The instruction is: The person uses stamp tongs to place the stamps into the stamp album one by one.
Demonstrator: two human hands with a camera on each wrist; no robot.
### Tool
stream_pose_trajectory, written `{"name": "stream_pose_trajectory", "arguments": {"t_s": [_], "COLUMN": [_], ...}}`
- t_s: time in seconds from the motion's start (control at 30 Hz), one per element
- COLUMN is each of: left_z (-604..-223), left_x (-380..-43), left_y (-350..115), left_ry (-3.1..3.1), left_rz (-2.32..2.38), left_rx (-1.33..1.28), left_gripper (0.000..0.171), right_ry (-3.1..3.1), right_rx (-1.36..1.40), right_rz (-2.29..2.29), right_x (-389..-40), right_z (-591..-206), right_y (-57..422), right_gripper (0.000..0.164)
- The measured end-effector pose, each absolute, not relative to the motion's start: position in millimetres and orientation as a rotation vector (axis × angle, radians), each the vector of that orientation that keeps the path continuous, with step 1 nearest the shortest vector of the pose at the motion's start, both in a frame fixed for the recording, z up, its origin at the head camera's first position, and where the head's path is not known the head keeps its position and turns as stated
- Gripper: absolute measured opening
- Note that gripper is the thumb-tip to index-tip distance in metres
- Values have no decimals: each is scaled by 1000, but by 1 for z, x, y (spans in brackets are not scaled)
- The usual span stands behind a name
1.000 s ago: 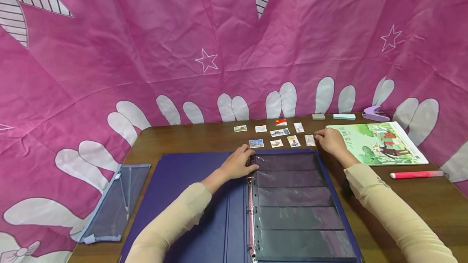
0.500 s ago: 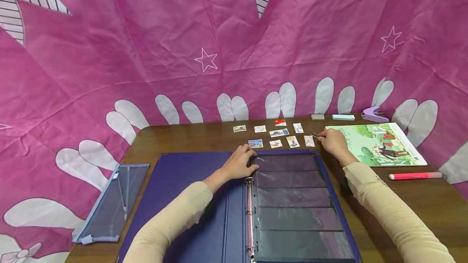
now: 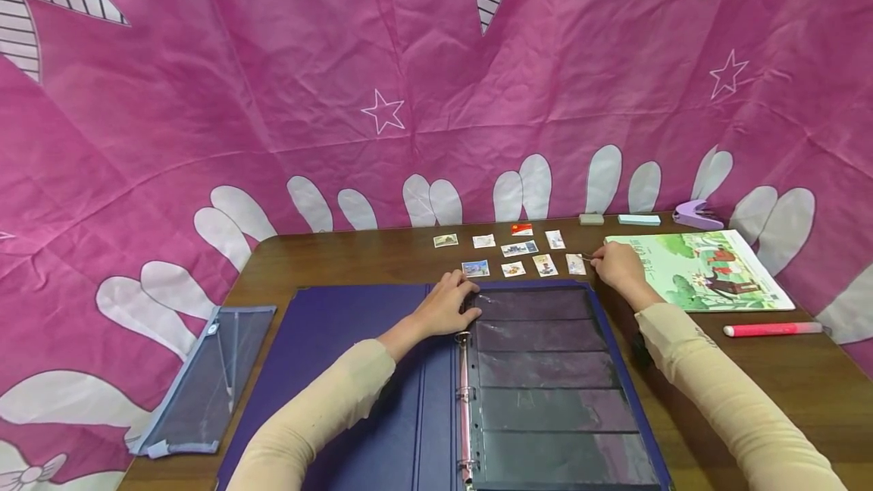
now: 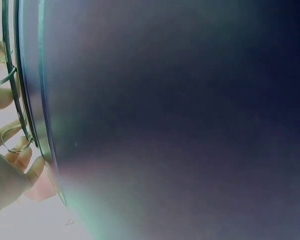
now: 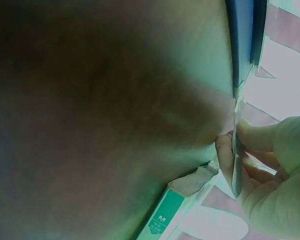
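Note:
A blue ring binder [image 3: 355, 370] lies open on the table, with a black pocket page [image 3: 546, 370] on its right side. My left hand [image 3: 446, 305] rests on the binder's spine at the top ring, fingers and thumb spread over the inner edge of the page. My right hand [image 3: 621, 267] pinches metal tweezers [image 5: 237, 165] between thumb and fingers beyond the binder's upper right corner. The tweezers' tips are right at the edge of the rightmost postage stamp [image 3: 575, 264]. Several more stamps lie in loose rows behind the binder, among them a blue one [image 3: 475, 268] and a red one [image 3: 521, 229].
A green picture book [image 3: 702, 271] lies under and beside my right hand, with a pink marker [image 3: 774, 329] in front of it. Behind are an eraser [image 3: 591, 219], a pale blue block [image 3: 639, 220] and a purple stapler-like tool [image 3: 697, 215]. A mesh zip pouch [image 3: 204, 385] lies left.
The tweezers' tips have come down to the rightmost stamp's edge, with my right hand shifting slightly. My left hand stays on the spine. The head view has shifted slightly.

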State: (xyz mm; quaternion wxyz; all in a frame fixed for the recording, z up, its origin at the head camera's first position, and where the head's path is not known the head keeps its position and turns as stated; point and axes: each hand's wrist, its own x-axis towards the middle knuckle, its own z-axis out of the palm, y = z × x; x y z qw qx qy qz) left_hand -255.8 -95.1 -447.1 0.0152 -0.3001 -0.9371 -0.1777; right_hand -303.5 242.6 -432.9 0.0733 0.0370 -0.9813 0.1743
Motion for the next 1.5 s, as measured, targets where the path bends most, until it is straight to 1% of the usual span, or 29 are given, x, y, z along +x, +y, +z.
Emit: {"name": "stream_pose_trajectory", "arguments": {"t_s": [0.77,1.3,1.5], "left_z": [-443,-445,-447], "left_x": [-257,-256,-256], "left_y": [-96,-96,-96], "left_ry": [-2936,-2939,-2936], "left_rz": [-578,-611,-616], "left_rx": [-962,-953,-935], "left_gripper": [39,38,38], "right_ry": [-2879,-2941,-2943], "right_rx": [91,-32,-11], "right_rz": [574,611,624], "right_x": [-299,-288,-288], "right_z": [-433,-428,-430], "right_y": [245,235,235], "right_gripper": [18,22,22]}}
